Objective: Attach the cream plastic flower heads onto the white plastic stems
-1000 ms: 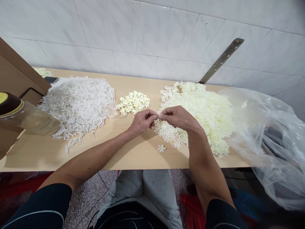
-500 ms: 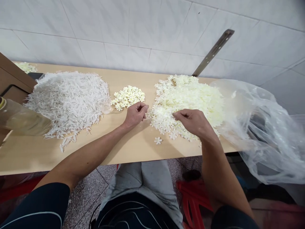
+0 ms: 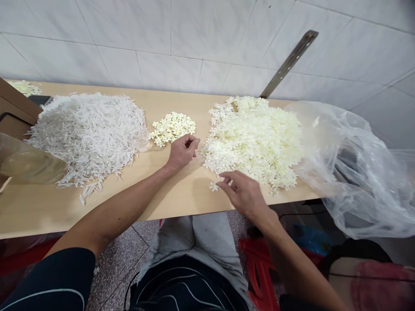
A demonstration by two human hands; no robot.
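Observation:
A wooden table (image 3: 168,198) carries a big heap of cream fabric flowers (image 3: 256,138), a small pile of flowers (image 3: 172,127) and a mound of thin white plastic stems (image 3: 87,134). My left hand (image 3: 182,152) rests on the table between the small pile and the big heap, fingers curled in a pinch on something I cannot make out. My right hand (image 3: 241,192) reaches low near the table's front edge, fingertips touching a single loose flower (image 3: 213,186), fingers partly spread.
A crumpled clear plastic bag (image 3: 353,172) hangs off the table's right end. A clear bottle (image 3: 29,162) lies at the left edge by a brown box (image 3: 16,110). White tiled wall behind, with a metal bracket (image 3: 288,62). A red stool (image 3: 259,263) stands below.
My hands, joined in front of the big heap a second ago, have parted. The right hand swept over the heap and came down toward the loose flower; the left stayed pinched.

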